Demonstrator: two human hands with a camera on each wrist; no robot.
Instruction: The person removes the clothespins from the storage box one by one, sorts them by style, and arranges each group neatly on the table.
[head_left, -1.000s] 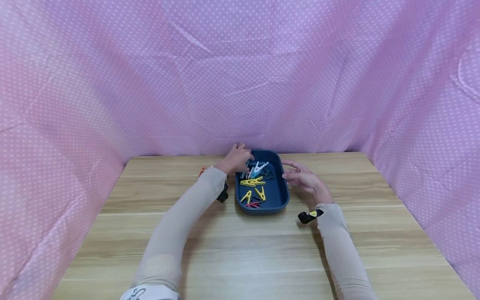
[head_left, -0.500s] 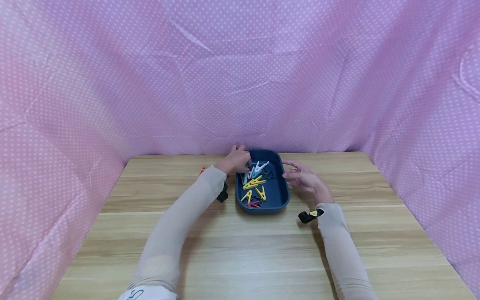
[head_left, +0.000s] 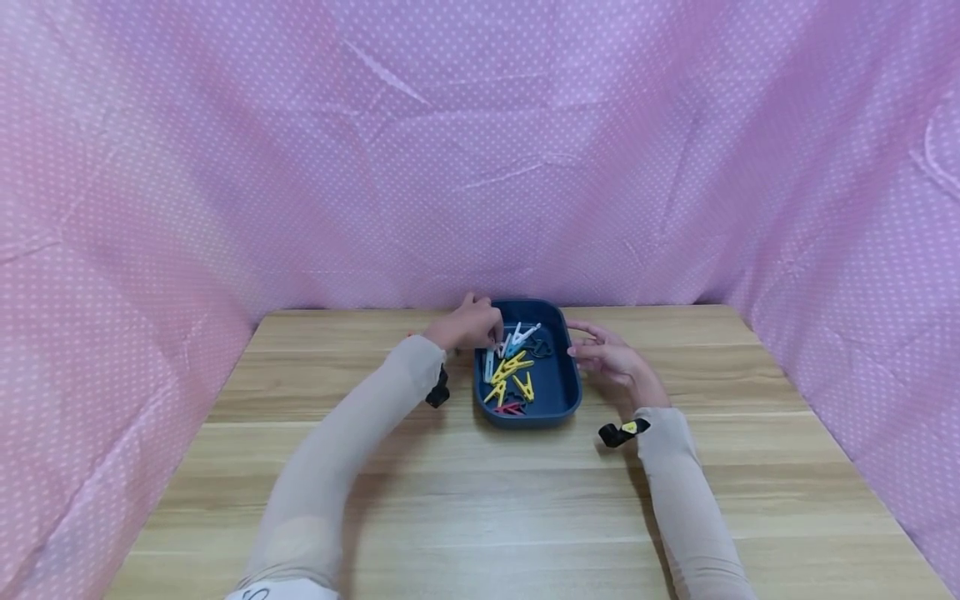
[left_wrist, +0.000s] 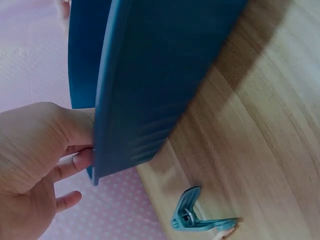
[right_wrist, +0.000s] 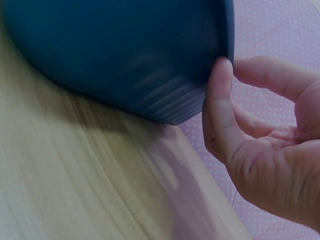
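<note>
A dark blue plastic tray (head_left: 555, 387) stands near the table's far edge, with several clothespins in it. My left hand (head_left: 472, 323) reaches over its left rim, fingers bent down inside; the left wrist view hides its foremost fingertips behind the tray wall. Beside those fingers lie a light blue clothespin (head_left: 489, 365) and a white clothespin (head_left: 525, 333). Nearer are a yellow clothespin (head_left: 513, 367) and a red clothespin (head_left: 510, 409). My right hand (right_wrist: 270, 125) holds the tray's right rim between thumb and finger.
A teal clothespin (left_wrist: 192, 215) lies on the wooden table (head_left: 487, 508), outside the tray on the left. Behind the table's far edge hangs a pink dotted cloth (head_left: 480, 167).
My left hand has sunk slightly into the tray. Near its fingers, a yellow clothespin has turned and the light blue one shows more fully. My right hand stays at the rim.
</note>
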